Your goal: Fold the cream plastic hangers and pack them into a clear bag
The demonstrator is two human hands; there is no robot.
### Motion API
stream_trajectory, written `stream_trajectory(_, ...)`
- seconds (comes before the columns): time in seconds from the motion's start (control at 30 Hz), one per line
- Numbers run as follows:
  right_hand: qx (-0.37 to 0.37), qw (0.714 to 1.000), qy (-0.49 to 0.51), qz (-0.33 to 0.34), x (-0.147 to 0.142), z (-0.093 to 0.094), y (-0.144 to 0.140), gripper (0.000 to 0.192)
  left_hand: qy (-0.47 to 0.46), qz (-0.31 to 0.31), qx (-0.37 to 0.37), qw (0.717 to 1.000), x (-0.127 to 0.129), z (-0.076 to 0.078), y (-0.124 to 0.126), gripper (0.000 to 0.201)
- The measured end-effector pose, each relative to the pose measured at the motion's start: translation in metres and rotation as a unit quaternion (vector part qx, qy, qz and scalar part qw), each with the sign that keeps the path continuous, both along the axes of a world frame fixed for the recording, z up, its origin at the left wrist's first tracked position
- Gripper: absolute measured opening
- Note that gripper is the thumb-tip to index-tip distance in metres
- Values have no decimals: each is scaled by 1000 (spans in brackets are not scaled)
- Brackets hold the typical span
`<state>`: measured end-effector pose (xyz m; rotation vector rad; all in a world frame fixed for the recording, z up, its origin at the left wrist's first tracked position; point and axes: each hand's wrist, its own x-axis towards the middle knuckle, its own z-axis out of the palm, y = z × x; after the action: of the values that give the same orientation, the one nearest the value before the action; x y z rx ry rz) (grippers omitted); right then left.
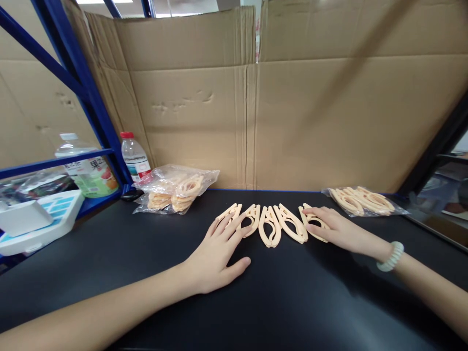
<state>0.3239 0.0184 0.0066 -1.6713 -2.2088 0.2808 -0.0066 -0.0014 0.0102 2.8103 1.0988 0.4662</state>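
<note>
Both forearms reach in from the lower corners across a black table (278, 302), and each hand lies flat and open, gripping nothing. Fingers of the left hand (215, 253) are spread and rest on the leftmost of a row of pale peach plastic clips (270, 225), while the right hand (334, 229), with a pale beaded bracelet (391, 257) on its wrist, covers the clip at the right end. Five clips or so lie side by side in the row, near the far edge of the table, tips fanning toward the cardboard wall (292, 112). The work in hand looks like squaring up this row, and it would go best with light, even pressure from both palms, nudging the end pieces inward so that the middle ones close up without riding over each other; pressing hard could tilt a clip or make it skid on the smooth top. A clear bag of the same clips (175, 187) sits behind the left hand, and a second bag (365, 201) lies just beyond the right. Two water bottles (134, 156) stand by the blue rack (84, 87) at far left, above a white tray (36, 222).
</note>
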Motion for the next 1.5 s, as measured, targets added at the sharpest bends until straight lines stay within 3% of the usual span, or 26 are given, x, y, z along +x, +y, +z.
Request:
stream_trajectory(0.23,-9,998,-50,22,-4,-5,-8,69,14,-3,-36,999,-1,-1,2,57)
stream_trajectory(0.37,1,997,-78,14,-10,-6,-13,72,10,27,-38,999,-1,-1,-1,60)
stream_trajectory(0.7,-32,991,-125,43,-58,-1,-39,66,47,38,-57,997,-1,-4,1,61)
stream_trajectory(0.9,5,991,-126,36,-66,-3,-18,63,77,62,-58,993,5,0,12,65)
stream_trajectory(1.2,10,992,-127,-21,-84,-6,29,65,64,97,-47,992,10,0,60,65)
stream_trajectory(1.33,120,992,-31,-26,-88,-3,30,63,44,78,7,996,9,-1,62,58)
stream_trajectory(1.43,198,968,150,30,-98,17,-1,51,24,54,73,996,7,-1,56,45)
stream_trajectory(1.5,142,937,298,115,-106,37,-39,41,15,40,100,994,6,-1,54,39)
